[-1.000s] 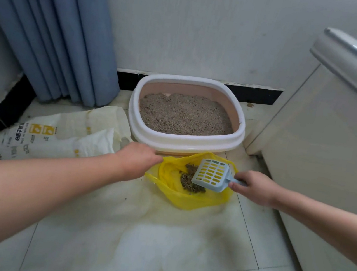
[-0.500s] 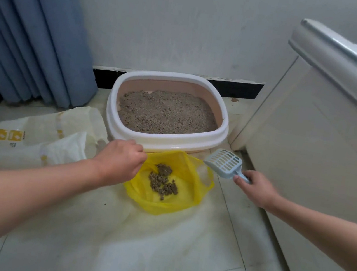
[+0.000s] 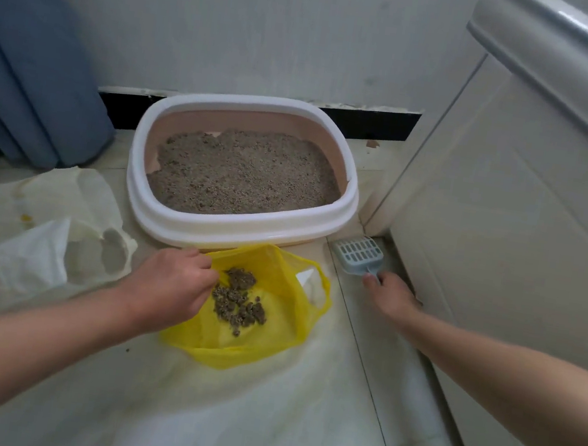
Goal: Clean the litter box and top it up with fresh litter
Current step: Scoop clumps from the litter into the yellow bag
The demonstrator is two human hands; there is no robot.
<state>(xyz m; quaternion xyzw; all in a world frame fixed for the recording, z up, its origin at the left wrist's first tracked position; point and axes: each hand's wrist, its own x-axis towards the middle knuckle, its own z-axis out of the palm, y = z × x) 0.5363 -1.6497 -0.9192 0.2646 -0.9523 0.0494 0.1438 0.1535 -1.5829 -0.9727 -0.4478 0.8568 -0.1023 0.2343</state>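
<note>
A white-rimmed pink litter box (image 3: pixel 349 208) full of grey-brown litter stands against the wall. In front of it a yellow plastic bag (image 3: pixel 281 330) lies open on the floor with dark clumps (image 3: pixel 240 300) inside. My left hand (image 3: pixel 166 288) pinches the bag's left rim. A pale blue slotted scoop (image 3: pixel 358 254) rests on the floor right of the box, against the cabinet. My right hand (image 3: pixel 389 298) holds its handle, which the fingers mostly hide.
An open white litter sack (image 3: pixel 29 242) lies on the floor at the left. A blue curtain (image 3: pixel 23 71) hangs at the far left. A white cabinet (image 3: pixel 512 215) fills the right side. Pale floor tiles spread in front.
My right hand has carried the scoop from over the yellow bag to the right and down onto the floor by the cabinet. My left hand has kept hold of the bag's rim.
</note>
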